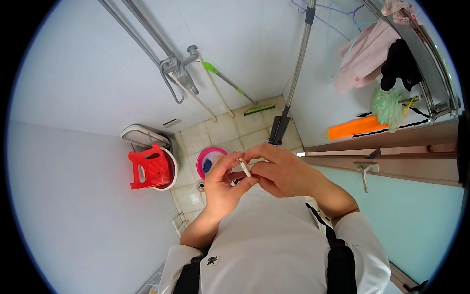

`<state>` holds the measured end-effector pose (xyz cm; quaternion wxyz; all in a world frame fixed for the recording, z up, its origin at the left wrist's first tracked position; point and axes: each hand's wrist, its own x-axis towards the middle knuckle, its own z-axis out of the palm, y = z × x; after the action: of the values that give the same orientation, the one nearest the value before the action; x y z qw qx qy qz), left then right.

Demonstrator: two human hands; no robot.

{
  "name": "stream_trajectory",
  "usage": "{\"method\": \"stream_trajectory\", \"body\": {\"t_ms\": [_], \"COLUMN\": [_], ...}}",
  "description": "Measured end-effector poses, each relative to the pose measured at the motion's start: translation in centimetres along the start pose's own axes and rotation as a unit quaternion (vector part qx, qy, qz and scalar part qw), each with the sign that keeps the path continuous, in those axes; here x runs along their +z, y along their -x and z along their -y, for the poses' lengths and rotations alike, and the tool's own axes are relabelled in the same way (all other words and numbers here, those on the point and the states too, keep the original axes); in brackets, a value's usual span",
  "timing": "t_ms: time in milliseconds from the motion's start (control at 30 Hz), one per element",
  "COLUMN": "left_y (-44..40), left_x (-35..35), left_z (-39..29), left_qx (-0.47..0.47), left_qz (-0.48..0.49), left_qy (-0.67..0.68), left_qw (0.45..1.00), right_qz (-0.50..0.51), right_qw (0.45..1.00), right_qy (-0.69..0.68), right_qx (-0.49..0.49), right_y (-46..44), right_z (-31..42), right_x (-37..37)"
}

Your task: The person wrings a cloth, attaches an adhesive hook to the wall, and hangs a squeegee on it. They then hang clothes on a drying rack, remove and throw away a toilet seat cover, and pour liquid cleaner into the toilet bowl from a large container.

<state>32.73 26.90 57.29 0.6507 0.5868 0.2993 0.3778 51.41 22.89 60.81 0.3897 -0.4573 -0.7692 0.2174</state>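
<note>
In front of my chest, both hands meet around a small white flat strip [245,168] whose exact kind I cannot make out. My left hand [223,185] is curled about its left side, thumb and fingers pinching near it. From the other side, my right hand [286,171] grips it with bent fingers. Part of the strip is hidden by the fingers. Below and behind the hands, a pink basin [199,165] stands on the tiled floor with foamy water and something blue in it.
A red plastic stool [155,169] rests on a white bucket [172,181] at the left. A green floor squeegee [259,110] and a grey-handled mop [280,128] lean at the back. Shower pipes [171,63] run up the wall. A door handle [364,176] is at the right.
</note>
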Motion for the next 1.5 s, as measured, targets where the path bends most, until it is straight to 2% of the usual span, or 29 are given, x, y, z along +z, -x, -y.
{"method": "stream_trajectory", "body": {"t_ms": [100, 300, 400, 500, 600, 700, 733, 800, 867, 900, 933, 967, 1033, 1133, 1167, 1267, 1300, 1400, 1500], "left_y": [0.2, 0.4, 0.2, 0.3, 0.2, -0.1, 0.1, 0.7, 1.8, 2.7, 3.5, 3.9, 5.7, 9.4, 10.6, 14.1, 15.1, 18.4, 22.7], "left_x": [-0.3, -0.2, -0.6, -0.8, -2.4, -3.2, -4.0, -6.1, -7.6, -8.1, -8.8, -10.0, -11.3, -13.0, -13.1, -13.0, -12.8, -10.2, -9.6], "left_z": [0.4, 0.7, 0.6, 0.9, 3.1, 2.3, 2.2, 2.5, 2.7, 2.7, 2.8, 3.1, 3.3, 3.1, 3.2, 3.8, 3.7, 5.4, 5.8], "left_qx": [-0.005, 0.043, 0.024, -0.01, 0.001, -0.03, -0.039, -0.031, -0.033, -0.033, -0.028, -0.014, 0.0, 0.03, 0.044, 0.085, 0.105, 0.172, 0.242], "left_qz": [0.018, 0.026, 0.04, 0.024, 0.054, 0.045, 0.034, -0.015, -0.025, -0.04, -0.052, -0.074, -0.121, -0.184, -0.198, -0.25, -0.269, -0.35, -0.425], "left_qy": [0.044, 0.022, 0.05, 0.116, 0.197, 0.327, 0.355, 0.398, 0.458, 0.472, 0.488, 0.494, 0.5, 0.514, 0.523, 0.544, 0.546, 0.545, 0.513], "left_qw": [0.999, 0.999, 0.998, 0.993, 0.979, 0.944, 0.933, 0.917, 0.888, 0.88, 0.871, 0.866, 0.857, 0.837, 0.828, 0.797, 0.787, 0.742, 0.705], "right_qz": [-0.023, -0.083, -0.121, -0.153, -0.169, -0.243, -0.26, -0.234, -0.163, -0.144, -0.031, 0.075, 0.285, 0.327, 0.364, 0.27, 0.254, 0.236, 0.228], "right_qw": [0.998, 0.994, 0.985, 0.972, 0.958, 0.882, 0.874, 0.884, 0.896, 0.91, 0.947, 0.954, 0.896, 0.918, 0.908, 0.952, 0.946, 0.94, 0.916], "right_qy": [-0.051, -0.062, -0.11, -0.157, -0.198, -0.341, -0.371, -0.353, -0.345, -0.273, -0.122, 0.041, 0.252, 0.119, 0.135, -0.022, -0.083, -0.24, -0.308], "right_qx": [0.024, 0.029, 0.051, 0.08, 0.123, 0.218, 0.175, 0.199, 0.228, 0.276, 0.294, 0.287, 0.23, 0.191, 0.154, 0.144, 0.181, 0.049, -0.117], "right_y": [0.3, 0.5, 0.9, 1.2, 1.6, 2.1, 2.0, 1.8, 3.3, 4.0, 4.3, 3.9, 4.5, 4.1, 3.1, -0.8, -2.8, -5.7, -7.1], "right_z": [-0.2, -0.5, -0.9, -1.4, -2.1, -2.6, -3.8, -4.8, -7.5, -8.5, -10.0, -11.8, -13.9, -13.3, -13.0, -8.6, -5.9, -0.8, 5.7], "right_x": [0.9, 1.9, 2.3, 2.4, 2.7, 3.2, 3.9, 4.2, 5.7, 6.9, 8.4, 10.0, 13.3, 16.7, 17.3, 20.5, 21.3, 23.2, 27.0]}}
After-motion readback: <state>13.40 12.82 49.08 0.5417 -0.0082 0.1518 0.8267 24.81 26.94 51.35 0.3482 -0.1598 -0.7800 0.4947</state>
